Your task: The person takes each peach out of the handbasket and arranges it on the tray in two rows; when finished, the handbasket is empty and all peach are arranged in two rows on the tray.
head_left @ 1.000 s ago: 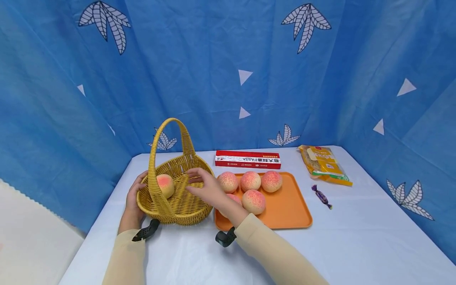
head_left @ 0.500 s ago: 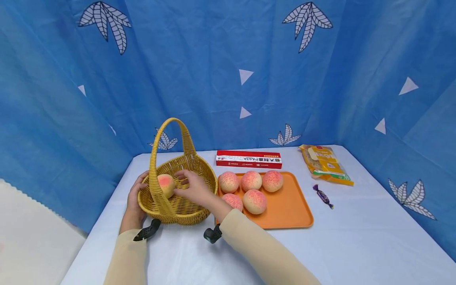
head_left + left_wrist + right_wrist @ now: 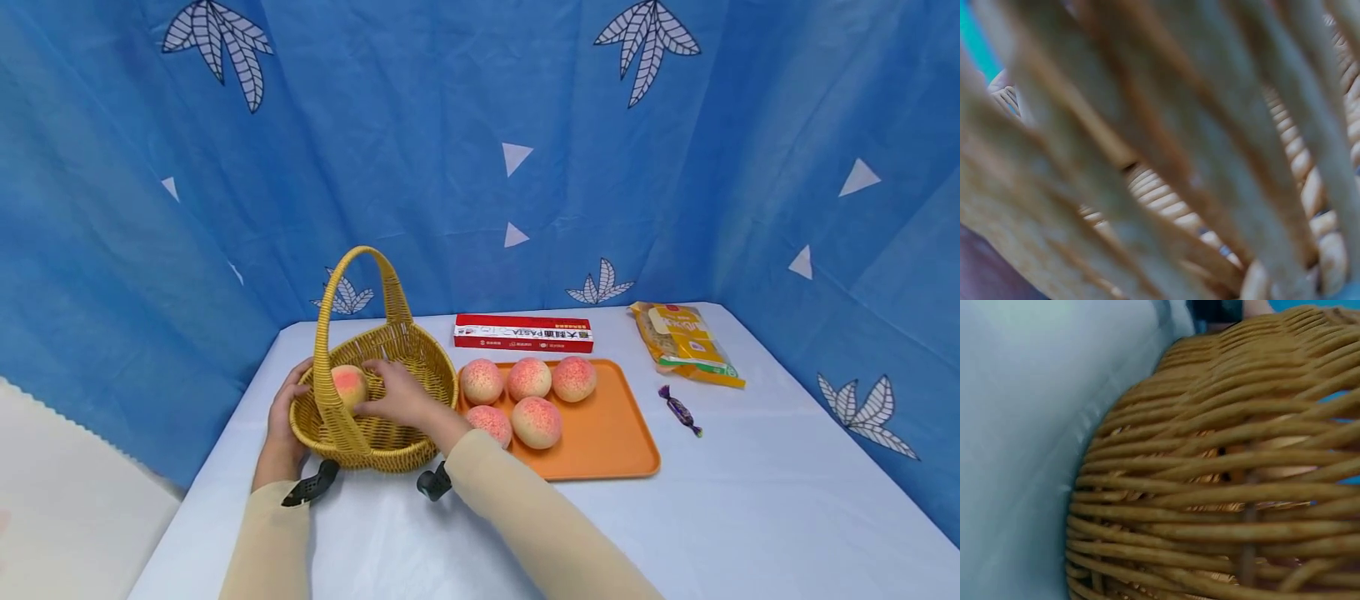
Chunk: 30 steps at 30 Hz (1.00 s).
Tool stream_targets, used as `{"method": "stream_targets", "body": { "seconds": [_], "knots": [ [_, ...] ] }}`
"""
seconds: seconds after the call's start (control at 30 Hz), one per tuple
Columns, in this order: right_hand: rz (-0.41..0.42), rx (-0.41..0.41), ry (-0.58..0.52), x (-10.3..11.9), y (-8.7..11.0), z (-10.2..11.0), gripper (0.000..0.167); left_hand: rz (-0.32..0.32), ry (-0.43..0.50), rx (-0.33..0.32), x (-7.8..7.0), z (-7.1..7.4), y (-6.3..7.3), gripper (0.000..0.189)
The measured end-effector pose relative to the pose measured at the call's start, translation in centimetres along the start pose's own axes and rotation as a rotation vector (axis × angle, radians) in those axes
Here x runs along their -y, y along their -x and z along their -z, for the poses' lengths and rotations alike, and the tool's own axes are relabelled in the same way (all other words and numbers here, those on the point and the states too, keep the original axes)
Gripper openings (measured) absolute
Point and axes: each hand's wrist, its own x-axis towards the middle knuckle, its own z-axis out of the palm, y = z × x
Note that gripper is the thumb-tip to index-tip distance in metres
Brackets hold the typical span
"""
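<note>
A yellow wicker basket (image 3: 401, 458) with a tall arched handle stands at the left of the table in the head view. My left hand (image 3: 282, 421) holds its left rim, fingertips over the edge. Inside the basket, beside the handle, sits one pink-and-cream peach (image 3: 348, 383), partly behind the handle. My right hand (image 3: 405, 396) reaches over the basket's right side, thumb and fingers spread at the peach's right edge. Close-up wicker of the basket (image 3: 1210, 506) fills much of the right wrist view; blurred basket weave (image 3: 1166, 200) covers the left wrist view.
Right of the basket lies an orange tray (image 3: 607, 433) with several peaches (image 3: 537, 422) on its left half. A red pasta box (image 3: 523, 333) lies behind it. Farther right are a yellow food packet (image 3: 686, 342) and a purple-wrapped candy (image 3: 680, 410). Blue curtains (image 3: 480, 167) surround the table.
My right hand has moved left inside the basket, from its right part up to the peach. My left hand stays on the rim.
</note>
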Motion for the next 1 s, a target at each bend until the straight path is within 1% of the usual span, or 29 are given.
{"method": "stream_targets", "body": {
  "seconds": [0.13, 0.3, 0.4, 0.53, 0.6, 0.77, 0.87, 1.0],
  "knots": [
    [0.005, 0.013, 0.068, -0.16, -0.52, -0.38, 0.08, 0.013, -0.019, -0.01, 0.0, 0.06, -0.08, 0.056],
    [-0.002, 0.075, 0.122, -0.26, -0.67, -0.57, 0.081, 0.01, -0.001, -0.016, 0.02, 0.01, -0.13, 0.055],
    [0.014, 0.104, 0.159, -0.24, -0.56, -0.62, 0.08, 0.004, 0.0, -0.021, 0.09, 0.02, -0.08, 0.054],
    [0.038, 0.114, 0.196, -0.22, -0.43, -0.76, 0.08, -0.006, -0.004, -0.022, 0.2, 0.1, -0.06, 0.054],
    [0.042, 0.117, 0.202, -0.21, -0.37, -0.79, 0.079, 0.0, -0.001, -0.025, 0.17, 0.1, -0.05, 0.054],
    [0.05, 0.1, 0.21, -0.2, -0.34, -0.83, 0.076, -0.004, 0.018, -0.012, -0.01, 0.03, 0.1, 0.055],
    [0.047, 0.054, 0.199, -0.21, -0.39, -0.87, 0.069, -0.011, 0.027, -0.004, -0.12, -0.01, 0.19, 0.055],
    [0.055, -0.001, 0.169, -0.12, -0.31, -0.78, 0.059, 0.01, 0.024, -0.02, -0.17, -0.04, 0.26, 0.054]
  ]
}}
